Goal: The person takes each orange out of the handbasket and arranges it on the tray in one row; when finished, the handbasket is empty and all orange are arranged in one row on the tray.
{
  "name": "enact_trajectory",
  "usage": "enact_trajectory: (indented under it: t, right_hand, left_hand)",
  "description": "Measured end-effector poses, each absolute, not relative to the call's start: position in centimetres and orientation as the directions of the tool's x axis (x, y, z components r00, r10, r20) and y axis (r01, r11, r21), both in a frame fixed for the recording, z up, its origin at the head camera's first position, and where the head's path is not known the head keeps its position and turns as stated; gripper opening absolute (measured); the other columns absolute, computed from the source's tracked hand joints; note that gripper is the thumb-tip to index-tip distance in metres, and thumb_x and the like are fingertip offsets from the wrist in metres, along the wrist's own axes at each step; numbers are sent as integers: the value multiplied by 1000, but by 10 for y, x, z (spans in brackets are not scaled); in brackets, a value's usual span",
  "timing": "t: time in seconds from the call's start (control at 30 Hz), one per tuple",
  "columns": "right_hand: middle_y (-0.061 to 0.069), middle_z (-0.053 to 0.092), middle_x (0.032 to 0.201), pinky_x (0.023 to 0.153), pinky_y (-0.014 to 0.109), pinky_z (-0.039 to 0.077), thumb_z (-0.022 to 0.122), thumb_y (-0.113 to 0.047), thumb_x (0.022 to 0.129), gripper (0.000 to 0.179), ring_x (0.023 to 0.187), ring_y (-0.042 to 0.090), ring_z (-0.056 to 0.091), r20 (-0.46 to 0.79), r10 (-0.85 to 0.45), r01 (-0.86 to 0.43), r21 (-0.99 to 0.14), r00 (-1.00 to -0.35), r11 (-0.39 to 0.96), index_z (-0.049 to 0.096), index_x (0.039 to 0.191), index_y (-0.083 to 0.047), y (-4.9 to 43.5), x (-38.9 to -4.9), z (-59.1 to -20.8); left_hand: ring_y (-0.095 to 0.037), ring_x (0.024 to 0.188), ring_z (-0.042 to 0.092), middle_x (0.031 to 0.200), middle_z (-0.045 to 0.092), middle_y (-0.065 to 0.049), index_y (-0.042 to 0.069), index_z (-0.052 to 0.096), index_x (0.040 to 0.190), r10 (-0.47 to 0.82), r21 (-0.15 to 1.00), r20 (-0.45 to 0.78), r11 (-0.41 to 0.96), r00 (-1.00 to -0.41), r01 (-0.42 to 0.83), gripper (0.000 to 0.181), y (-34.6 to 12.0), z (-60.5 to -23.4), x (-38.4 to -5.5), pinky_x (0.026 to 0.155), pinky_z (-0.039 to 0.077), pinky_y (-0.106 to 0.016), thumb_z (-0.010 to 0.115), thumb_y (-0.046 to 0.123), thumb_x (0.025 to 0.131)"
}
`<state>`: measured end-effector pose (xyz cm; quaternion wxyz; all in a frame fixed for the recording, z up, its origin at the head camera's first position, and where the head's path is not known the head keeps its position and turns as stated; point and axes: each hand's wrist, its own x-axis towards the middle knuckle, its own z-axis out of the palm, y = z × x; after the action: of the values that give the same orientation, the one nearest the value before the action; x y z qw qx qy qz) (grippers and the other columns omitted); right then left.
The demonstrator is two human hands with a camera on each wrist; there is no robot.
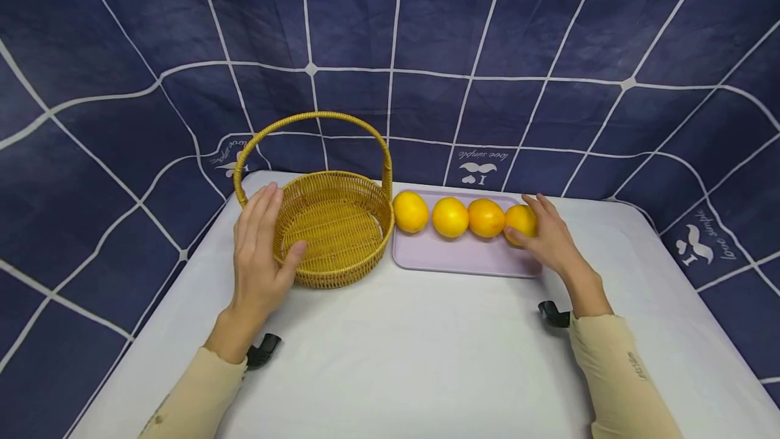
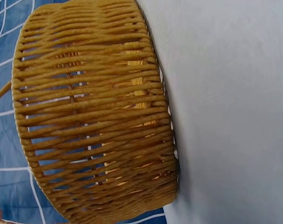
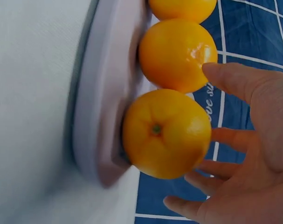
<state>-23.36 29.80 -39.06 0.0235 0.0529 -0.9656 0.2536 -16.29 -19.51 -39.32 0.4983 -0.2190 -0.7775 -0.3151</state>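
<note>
A woven basket (image 1: 332, 276) with a tall arched handle stands at the left of the table. My left hand (image 1: 258, 256) is at its left side, fingers straight and thumb spread over the near-left rim. The basket's slatted wall (image 2: 94, 112) fills much of the left wrist view. To its right, a pale purple tray (image 1: 451, 259) bears a row of oranges (image 1: 450, 217). Around the rightmost orange (image 3: 167, 134) my right hand (image 1: 551, 239) is spread, thumb on the near side and fingers behind. In the right wrist view its thumb is away from this orange, overlapping the neighbouring one (image 3: 178, 56).
A white cloth (image 1: 402, 351) covers the table. Dark blue fabric with white grid lines (image 1: 439, 32) hangs behind and at both sides. Black devices show at the left wrist (image 1: 263, 351) and the right wrist (image 1: 553, 315). The basket handle (image 1: 317, 115) rises high above the rim.
</note>
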Motion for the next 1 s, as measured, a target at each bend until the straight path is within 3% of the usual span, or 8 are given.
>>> enact_trajectory:
  t: [0.13,0.23,0.53,0.67,0.77,0.9,1.0]
  right_hand:
    - [34,13,170,118,80,20,72,-37,99,87,149,64,22,62,-79,-99,-510,-995,855,28,164,-2,297,-235,-399]
    - [35,18,169,118,80,20,72,-32,98,85,149,63,24,77,-80,-108,-506,-994,855,28,165,-3,298,-235,-404]
    - [33,34,162,118,76,28,74,-20,96,79,143,57,36,170,-89,-166,-524,-981,835,34,162,-5,299,-237,-412]
    - [32,37,161,117,74,30,75,-19,96,79,141,56,39,177,-72,-157,-534,-982,831,34,162,-6,298,-238,-414]
    - [32,37,160,117,75,30,76,-18,95,81,140,56,39,181,-63,-153,-537,-981,830,34,163,-6,298,-238,-415]
    - [34,39,158,116,75,31,79,-17,93,85,137,56,41,187,-62,-155,-537,-980,829,32,163,-6,299,-237,-416]
    - [34,40,155,115,76,32,80,-17,92,87,135,55,42,184,-56,-148,-534,-981,833,32,164,-7,300,-236,-417]
  left_hand:
    - [-46,145,44,152,54,-26,-7,53,147,-128,324,934,699,-334,637,71,-198,-390,-164,127,29,-56,54,51,105]
    - [-43,148,42,155,52,-25,-6,51,149,-216,394,913,687,-345,610,71,-203,-392,-166,128,27,-54,56,48,104]
    - [-22,156,34,168,40,2,12,37,164,-318,596,782,632,-535,495,68,-225,-408,-173,129,25,-37,57,36,103]
    - [-20,156,34,169,38,-2,14,29,167,-345,706,682,539,-645,459,67,-228,-412,-174,128,27,-30,57,22,106]
    - [-18,157,33,169,38,-3,19,23,168,-356,821,544,412,-760,395,69,-230,-419,-176,129,27,-33,57,21,108]
    - [-17,157,32,168,40,-5,18,28,166,-333,927,361,229,-871,297,63,-233,-429,-180,129,28,-36,56,30,110]
    - [-19,155,35,167,39,-7,12,35,163,-304,968,250,86,-919,235,59,-231,-433,-183,126,29,-25,54,33,111]
